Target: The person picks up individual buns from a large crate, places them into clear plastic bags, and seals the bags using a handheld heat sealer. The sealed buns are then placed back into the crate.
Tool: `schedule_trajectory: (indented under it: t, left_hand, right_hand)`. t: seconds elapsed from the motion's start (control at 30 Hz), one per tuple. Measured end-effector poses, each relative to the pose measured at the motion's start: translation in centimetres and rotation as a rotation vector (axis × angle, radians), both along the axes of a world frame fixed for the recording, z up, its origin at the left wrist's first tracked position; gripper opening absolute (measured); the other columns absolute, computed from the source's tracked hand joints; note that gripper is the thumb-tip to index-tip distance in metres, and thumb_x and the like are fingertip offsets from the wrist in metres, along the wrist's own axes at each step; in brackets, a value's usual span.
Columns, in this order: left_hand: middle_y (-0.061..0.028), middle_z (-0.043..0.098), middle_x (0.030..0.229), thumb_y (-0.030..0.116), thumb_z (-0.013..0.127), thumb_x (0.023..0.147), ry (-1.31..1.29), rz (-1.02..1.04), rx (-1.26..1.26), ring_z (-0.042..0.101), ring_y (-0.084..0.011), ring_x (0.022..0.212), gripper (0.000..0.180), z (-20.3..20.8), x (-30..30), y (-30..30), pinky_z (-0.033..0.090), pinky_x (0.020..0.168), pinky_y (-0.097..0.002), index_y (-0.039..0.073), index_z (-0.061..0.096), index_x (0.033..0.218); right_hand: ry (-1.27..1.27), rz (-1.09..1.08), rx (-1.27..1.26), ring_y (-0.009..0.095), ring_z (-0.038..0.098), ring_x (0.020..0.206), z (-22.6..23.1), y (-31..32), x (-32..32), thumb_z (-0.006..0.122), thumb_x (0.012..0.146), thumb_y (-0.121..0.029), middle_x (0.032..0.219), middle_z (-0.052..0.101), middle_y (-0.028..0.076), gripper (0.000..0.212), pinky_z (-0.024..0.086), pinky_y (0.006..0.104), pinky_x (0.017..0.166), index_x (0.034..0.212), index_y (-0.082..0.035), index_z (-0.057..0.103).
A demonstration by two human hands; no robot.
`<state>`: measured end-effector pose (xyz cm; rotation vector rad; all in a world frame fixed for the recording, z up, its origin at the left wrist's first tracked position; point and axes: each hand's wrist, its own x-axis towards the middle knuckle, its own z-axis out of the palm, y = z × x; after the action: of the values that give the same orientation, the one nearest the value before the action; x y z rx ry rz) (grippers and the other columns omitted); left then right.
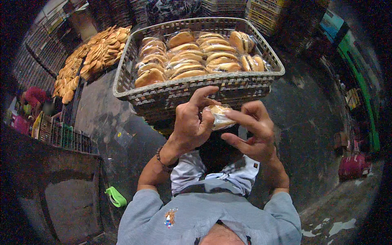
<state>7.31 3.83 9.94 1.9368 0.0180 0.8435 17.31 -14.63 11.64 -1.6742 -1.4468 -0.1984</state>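
Note:
A small bun in clear plastic wrap (221,119) is held up in front of my body, just below the near rim of the crate. My left hand (188,121) grips its left side, with the thumb on the wrapper and the index finger raised. From the other side, my right hand (258,131) touches the wrapper with its fingertips; its thumb stands apart below. Just beyond both hands is a plastic crate (196,83) with open lattice walls. Rows of wrapped, filled buns (188,57) stand in it, several leaning on edge at the right.
Loose flat buns (102,53) lie heaped at the far left. A person in a red top (34,98) is by another crate (65,132) at left. A bright green object (116,197) lies lower left. Stacked yellow crates (265,14) stand behind; a magenta object (352,166) sits right.

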Motion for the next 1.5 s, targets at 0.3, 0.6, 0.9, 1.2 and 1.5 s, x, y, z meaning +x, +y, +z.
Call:
schedule_trajectory:
  t: [0.3,0.6,0.9,1.2,1.5]
  left_hand:
    - [-0.0220,0.072,0.106,0.008,0.046,0.088,-0.096,0.056,-0.174,0.072,-0.0239,0.091,0.035,-2.0,1.1,0.7,0.057,0.083,-0.0362,-0.003,0.063,0.117]
    - [-0.0113,0.051,0.125,0.041,0.064,0.093,-0.305,-0.391,-1.046,0.057,-0.0221,0.113,0.073,0.3,3.4,0.2,0.046,0.101,-0.0367,-0.002,0.034,0.144]
    - [-0.0228,0.035,0.153,0.044,0.066,0.091,-0.214,0.274,0.412,0.036,-0.0383,0.142,0.062,0.9,1.3,11.9,0.028,0.117,-0.0486,0.001,0.055,0.135]
    - [-0.0244,0.044,0.145,0.043,0.072,0.085,0.193,0.543,0.543,0.048,-0.0387,0.129,0.061,-0.6,2.4,14.1,0.033,0.110,-0.0604,0.003,0.059,0.130]
    - [-0.0244,0.044,0.145,0.035,0.075,0.084,0.237,0.472,0.471,0.050,-0.0396,0.129,0.056,-0.1,1.6,14.3,0.032,0.108,-0.0657,0.004,0.060,0.128]
  right_hand:
    - [0.120,-0.093,-0.062,0.025,0.056,0.098,-3.7,3.5,1.7,0.091,0.066,-0.020,0.108,0.058,0.012,0.071,0.049,0.0399,0.088,0.128,-0.007,0.059]
    - [-0.288,-0.264,0.049,0.040,0.057,0.120,0.6,5.3,0.8,0.083,0.079,-0.033,0.124,0.059,0.024,0.082,0.046,0.0486,0.102,0.140,0.006,0.044]
    - [-0.517,-0.146,0.148,0.033,0.062,0.114,7.6,17.7,20.7,0.070,0.092,-0.033,0.122,0.063,0.017,0.053,0.050,0.0440,0.094,0.135,-0.006,0.054]
    - [0.631,-0.030,-0.236,0.032,0.059,0.113,-2.8,30.5,38.9,0.068,0.087,-0.011,0.129,0.058,0.015,0.039,0.052,0.0411,0.093,0.124,-0.008,0.058]
    - [-0.522,-0.013,-0.576,0.037,0.060,0.105,0.0,31.4,34.9,0.075,0.078,-0.021,0.107,0.063,0.018,0.041,0.048,0.0437,0.094,0.116,-0.006,0.069]
